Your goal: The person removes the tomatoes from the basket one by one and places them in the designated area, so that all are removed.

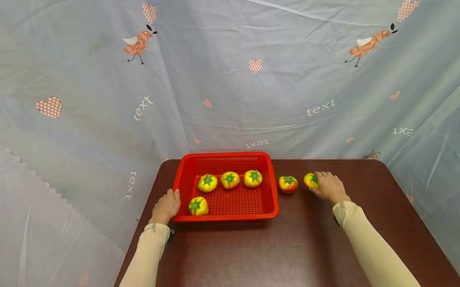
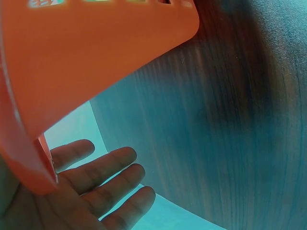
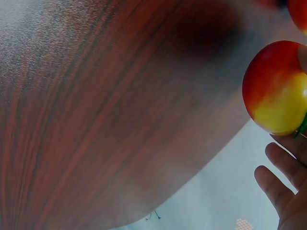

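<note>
Creased pale blue-grey fabric point(image 1: 220, 97), printed with orange hearts and birds, hangs at 12 o'clock. Before me spreads a dark reddish-brown wood-grain table point(image 1: 249, 252), softly shiny, round-cornered, giving me sliding room at 6 o'clock. A rectangular red plastic basket point(image 1: 232, 217), mesh-floored and slotted, stands near its far edge, toward 11 o'clock.

My left hand point(image 1: 167, 205) is on the basket's rim at 8 o'clock, rim in the crook of my thumb, fingers straight and slightly apart outside the wall. Beyond the basket's 3 o'clock, my right hand point(image 1: 330, 188) is clamped on a glossy round red-and-yellow fruit point(image 1: 309, 181) with a green top; whether it touches the table I cannot tell.

Between that and the basket sits a matching loose fruit point(image 1: 288, 186), a narrow gap from mine. Four yellower fruits point(image 1: 230, 180) lie inside, at 8, 10, 12 and 2 o'clock.
</note>
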A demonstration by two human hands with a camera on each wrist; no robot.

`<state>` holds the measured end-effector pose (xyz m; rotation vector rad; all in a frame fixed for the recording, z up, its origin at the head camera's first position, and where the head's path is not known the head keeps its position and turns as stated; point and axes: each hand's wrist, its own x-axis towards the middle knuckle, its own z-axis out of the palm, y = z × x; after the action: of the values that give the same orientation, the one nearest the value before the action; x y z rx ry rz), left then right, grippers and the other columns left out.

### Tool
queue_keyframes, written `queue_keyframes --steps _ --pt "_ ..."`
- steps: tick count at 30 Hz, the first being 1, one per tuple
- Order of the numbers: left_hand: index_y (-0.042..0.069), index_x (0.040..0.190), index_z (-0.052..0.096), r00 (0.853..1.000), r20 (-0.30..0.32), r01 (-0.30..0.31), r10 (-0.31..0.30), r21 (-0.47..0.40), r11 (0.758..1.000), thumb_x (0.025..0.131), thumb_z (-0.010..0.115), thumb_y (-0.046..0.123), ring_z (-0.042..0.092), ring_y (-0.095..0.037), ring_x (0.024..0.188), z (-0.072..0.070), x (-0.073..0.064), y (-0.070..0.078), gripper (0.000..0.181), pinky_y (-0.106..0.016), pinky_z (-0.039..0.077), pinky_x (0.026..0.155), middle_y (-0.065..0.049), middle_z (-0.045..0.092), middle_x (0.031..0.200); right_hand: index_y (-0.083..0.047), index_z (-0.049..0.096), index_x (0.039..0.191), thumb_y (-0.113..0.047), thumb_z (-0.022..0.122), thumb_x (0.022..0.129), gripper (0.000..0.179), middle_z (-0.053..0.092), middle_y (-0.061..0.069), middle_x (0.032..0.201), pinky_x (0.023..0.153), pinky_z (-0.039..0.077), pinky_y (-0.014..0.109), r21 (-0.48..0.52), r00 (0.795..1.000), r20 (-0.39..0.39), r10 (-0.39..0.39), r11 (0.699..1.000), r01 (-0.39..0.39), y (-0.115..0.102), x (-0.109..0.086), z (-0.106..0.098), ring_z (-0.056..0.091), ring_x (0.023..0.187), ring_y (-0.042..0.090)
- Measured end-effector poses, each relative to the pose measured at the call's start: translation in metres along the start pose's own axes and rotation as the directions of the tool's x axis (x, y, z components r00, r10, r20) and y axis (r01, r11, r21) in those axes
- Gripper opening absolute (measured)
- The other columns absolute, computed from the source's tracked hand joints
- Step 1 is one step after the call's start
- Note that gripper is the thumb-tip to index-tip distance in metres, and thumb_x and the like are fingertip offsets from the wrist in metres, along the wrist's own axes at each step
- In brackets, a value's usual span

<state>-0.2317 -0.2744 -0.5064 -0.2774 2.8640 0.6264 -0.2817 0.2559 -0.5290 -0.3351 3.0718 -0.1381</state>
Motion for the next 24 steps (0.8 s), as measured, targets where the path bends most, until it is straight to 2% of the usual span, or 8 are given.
queue_keyframes --steps 13,24 --pt "-0.006 0.111 0.042 1.0 0.008 0.003 -0.003 -0.006 1.0 0.1 0.022 0.034 0.055 -0.04 0.09 0.001 0.0 0.001 0.046 -0.055 0.042 0.083 -0.026 0.056 0.099 0.007 0.044 0.127 -0.037 0.065 0.084 0.066 0.053 0.026 0.12 0.095 0.038 0.053 0.005 0.999 0.034 0.025 1.0 -0.026 -0.001 -0.004 0.016 0.048 0.109 0.04" --pt "-0.006 0.109 0.042 1.0 -0.006 0.001 -0.001 -0.008 1.0 0.1 0.022 0.034 0.055 -0.038 0.087 0.001 0.0 0.001 0.046 -0.054 0.044 0.08 -0.025 0.056 0.096 0.008 0.044 0.126 -0.035 0.065 0.084 0.064 0.052 0.027 0.12 0.094 0.037 0.054 0.013 0.998 0.043 0.042 0.999 -0.043 -0.003 -0.004 0.014 0.047 0.109 0.041"
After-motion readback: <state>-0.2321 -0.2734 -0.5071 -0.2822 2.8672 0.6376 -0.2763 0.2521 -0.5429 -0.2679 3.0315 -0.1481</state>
